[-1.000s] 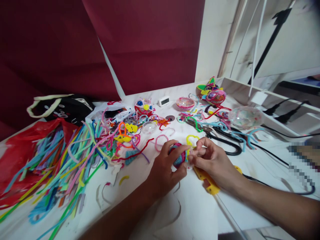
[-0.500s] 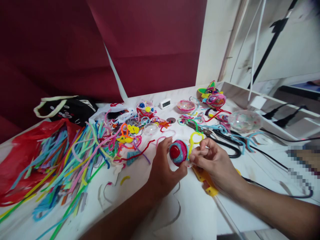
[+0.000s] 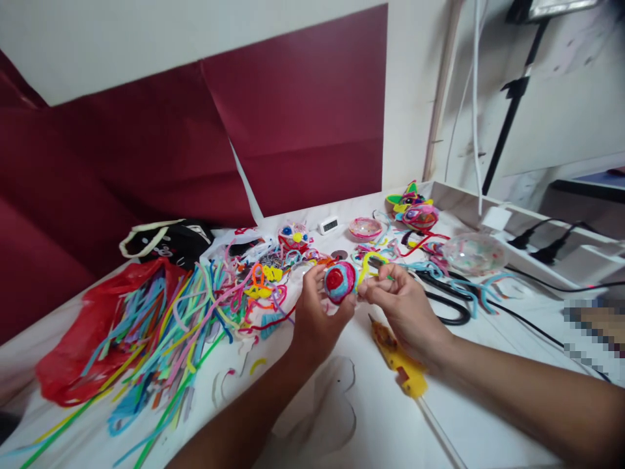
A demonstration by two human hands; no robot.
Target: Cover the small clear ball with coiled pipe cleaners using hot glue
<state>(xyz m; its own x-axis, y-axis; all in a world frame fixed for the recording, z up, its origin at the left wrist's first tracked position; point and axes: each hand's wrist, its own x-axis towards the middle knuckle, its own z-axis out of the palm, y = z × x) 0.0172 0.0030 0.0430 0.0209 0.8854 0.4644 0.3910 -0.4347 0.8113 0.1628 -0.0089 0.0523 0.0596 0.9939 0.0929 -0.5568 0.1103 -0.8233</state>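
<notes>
My left hand (image 3: 319, 319) grips a small ball (image 3: 340, 282) wound with red, light blue and magenta pipe cleaner, fingers behind it and thumb below. At the ball's right side, my right hand (image 3: 403, 303) pinches a yellow pipe cleaner (image 3: 370, 262), whose loose curl rises above the fingertips. Whether the yellow strand is fixed to the ball I cannot tell. Just below my right hand lies a yellow hot glue gun (image 3: 401, 361), nozzle toward the ball, with a white glue stick or cord running from its rear.
Many pipe cleaners (image 3: 180, 339) spill from a red plastic bag (image 3: 63, 365) at left. Behind are a decorated ball with blue eyes (image 3: 294, 238), a small white timer (image 3: 328, 225) and a pink-rimmed bowl (image 3: 365, 228). Black-handled scissors (image 3: 452, 319), clear domes (image 3: 474, 254) and plugged cables (image 3: 532, 238) are at right.
The view has tilted up, showing more wall. Both hands keep their hold on the ball and the yellow pipe cleaner; the ball has turned slightly. More of the glue gun shows.
</notes>
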